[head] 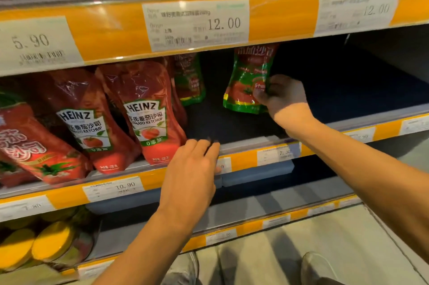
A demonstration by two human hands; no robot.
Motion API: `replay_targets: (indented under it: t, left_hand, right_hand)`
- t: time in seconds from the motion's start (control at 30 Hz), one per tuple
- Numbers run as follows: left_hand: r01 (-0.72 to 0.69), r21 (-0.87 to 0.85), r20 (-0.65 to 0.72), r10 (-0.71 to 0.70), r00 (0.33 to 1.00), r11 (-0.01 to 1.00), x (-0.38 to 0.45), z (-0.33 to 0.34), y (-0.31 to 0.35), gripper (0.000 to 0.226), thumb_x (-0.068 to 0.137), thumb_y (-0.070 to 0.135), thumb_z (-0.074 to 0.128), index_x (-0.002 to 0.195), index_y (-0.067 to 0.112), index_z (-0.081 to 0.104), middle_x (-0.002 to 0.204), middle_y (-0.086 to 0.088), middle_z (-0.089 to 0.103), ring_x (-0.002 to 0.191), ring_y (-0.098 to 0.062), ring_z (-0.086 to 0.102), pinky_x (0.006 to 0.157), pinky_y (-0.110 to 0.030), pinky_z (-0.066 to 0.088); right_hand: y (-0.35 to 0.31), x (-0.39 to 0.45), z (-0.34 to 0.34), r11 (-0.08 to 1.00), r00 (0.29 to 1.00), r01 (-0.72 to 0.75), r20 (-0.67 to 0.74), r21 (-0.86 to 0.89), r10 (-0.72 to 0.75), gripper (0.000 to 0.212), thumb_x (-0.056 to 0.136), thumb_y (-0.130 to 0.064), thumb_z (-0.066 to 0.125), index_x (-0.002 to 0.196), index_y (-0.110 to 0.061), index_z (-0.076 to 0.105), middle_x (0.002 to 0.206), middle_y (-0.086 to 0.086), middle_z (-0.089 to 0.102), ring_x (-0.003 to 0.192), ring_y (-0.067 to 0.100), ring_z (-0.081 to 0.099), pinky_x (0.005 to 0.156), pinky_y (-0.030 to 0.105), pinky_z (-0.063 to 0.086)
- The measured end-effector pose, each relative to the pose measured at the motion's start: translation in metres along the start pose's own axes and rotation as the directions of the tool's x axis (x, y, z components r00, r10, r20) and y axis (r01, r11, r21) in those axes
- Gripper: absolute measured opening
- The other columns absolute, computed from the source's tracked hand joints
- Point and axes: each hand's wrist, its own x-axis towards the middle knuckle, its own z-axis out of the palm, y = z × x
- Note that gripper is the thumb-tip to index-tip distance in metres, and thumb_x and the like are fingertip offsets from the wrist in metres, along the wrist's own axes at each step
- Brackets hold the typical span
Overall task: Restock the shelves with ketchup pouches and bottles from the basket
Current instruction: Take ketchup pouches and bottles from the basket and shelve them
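From the head view we see our right hand (pixel 282 96) reaching far into the shelf (pixel 232 122), fingers pinching the green ketchup pouch (pixel 248 80) (held upright, right of the Heinz pouches (pixel 148 112)). Our left hand (pixel 195 168) rests on the shelf's near edge, fingers relaxed, holding nothing.

Green-red pouch (pixel 249 80); red Heinz pouches (pixel 148 112); orange shelf strip (pixel 111 36).

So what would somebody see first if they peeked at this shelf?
Probably the right hand gripping a green ketchup pouch over the bare dark middle shelf. Next, the red Heinz pouches leaning at the left, and the left hand resting on the shelf's front edge.
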Motion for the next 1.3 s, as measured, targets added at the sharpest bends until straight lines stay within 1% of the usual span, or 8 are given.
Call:
replay_targets:
  t: [0.1,0.27,0.37,0.47,0.63,0.87,1.07,1.3]
  left_hand:
    - [0.006,0.013,-0.024,-0.005,1.000,1.000,0.000,0.003,0.002,0.064,0.061,0.014,0.093,0.120,0.006,0.069,0.109,-0.008,0.070,0.093,-0.027,0.065,0.078,-0.038,0.057]
    - [0.020,0.003,-0.005,-0.020,1.000,1.000,0.000,0.002,0.002,0.063,0.061,0.016,0.093,0.119,0.010,0.070,0.109,-0.006,0.071,0.093,-0.025,0.066,0.077,-0.035,0.057]
    - [0.029,-0.013,0.019,-0.028,0.999,1.000,0.001,0.000,0.001,0.058,0.068,0.020,0.090,0.121,0.011,0.069,0.113,-0.005,0.071,0.096,-0.025,0.066,0.076,-0.036,0.057]
    - [0.042,-0.027,0.052,-0.040,0.998,0.999,0.001,-0.002,0.000,0.058,0.073,0.021,0.086,0.127,0.013,0.066,0.120,-0.004,0.069,0.102,-0.024,0.064,0.081,-0.035,0.057]
    - [0.042,-0.059,0.082,-0.037,0.996,0.997,0.002,-0.004,-0.001,0.062,0.067,0.019,0.090,0.125,0.015,0.068,0.118,-0.002,0.070,0.100,-0.021,0.064,0.081,-0.032,0.057]
    - [0.063,-0.076,0.078,-0.057,0.995,0.995,0.002,-0.005,-0.002,0.057,0.075,0.019,0.084,0.129,0.016,0.065,0.121,-0.001,0.068,0.104,-0.020,0.063,0.085,-0.032,0.056]
    - [0.086,-0.062,0.066,-0.082,0.994,0.994,0.001,-0.003,0.001,0.064,0.058,0.017,0.094,0.118,0.014,0.072,0.110,-0.002,0.072,0.094,-0.021,0.067,0.075,-0.032,0.058]
    - [0.085,-0.063,0.054,-0.082,0.995,0.994,0.002,-0.002,0.002,0.068,0.053,0.016,0.096,0.116,0.013,0.072,0.109,-0.003,0.072,0.092,-0.022,0.067,0.075,-0.034,0.058]
  right_hand:
    - [0.000,0.022,0.020,0.988,0.996,0.084,-0.002,-0.131,-0.085,0.026,0.085,-0.020,0.080,0.103,-0.023,0.061,0.090,-0.014,0.065,0.087,0.002,0.064,0.075,0.015,0.050]
    - [0.000,0.038,0.051,0.964,0.990,0.134,0.071,-0.230,-0.120,0.030,0.088,-0.021,0.076,0.114,-0.019,0.062,0.103,-0.011,0.066,0.094,0.002,0.059,0.069,0.010,0.043]
    - [-0.006,0.047,0.058,0.956,0.988,0.138,0.104,-0.258,-0.114,0.035,0.090,-0.020,0.073,0.122,-0.017,0.061,0.119,0.001,0.070,0.109,0.013,0.064,0.090,0.030,0.053]
    - [-0.012,0.052,0.061,0.952,0.990,0.105,0.122,-0.286,-0.073,0.038,0.091,-0.021,0.072,0.127,-0.018,0.060,0.126,0.004,0.068,0.120,0.021,0.062,0.103,0.045,0.051]
    - [-0.007,0.049,0.060,0.934,0.995,0.100,0.043,-0.342,-0.090,0.037,0.090,-0.024,0.073,0.124,-0.016,0.062,0.122,0.004,0.070,0.117,0.021,0.064,0.098,0.040,0.053]
    - [-0.007,0.052,0.057,0.949,0.997,0.012,-0.063,-0.316,-0.033,0.038,0.091,-0.024,0.071,0.126,-0.015,0.060,0.125,0.007,0.068,0.122,0.028,0.060,0.101,0.050,0.051]
    - [-0.014,0.058,0.065,0.957,0.999,0.030,0.030,-0.289,-0.023,0.042,0.090,-0.024,0.074,0.129,-0.018,0.059,0.127,0.003,0.068,0.121,0.021,0.062,0.101,0.044,0.052]
    - [-0.019,0.059,0.077,0.973,0.986,0.056,0.168,-0.223,-0.018,0.042,0.093,-0.019,0.070,0.133,-0.018,0.056,0.130,0.003,0.065,0.124,0.020,0.059,0.106,0.043,0.049]
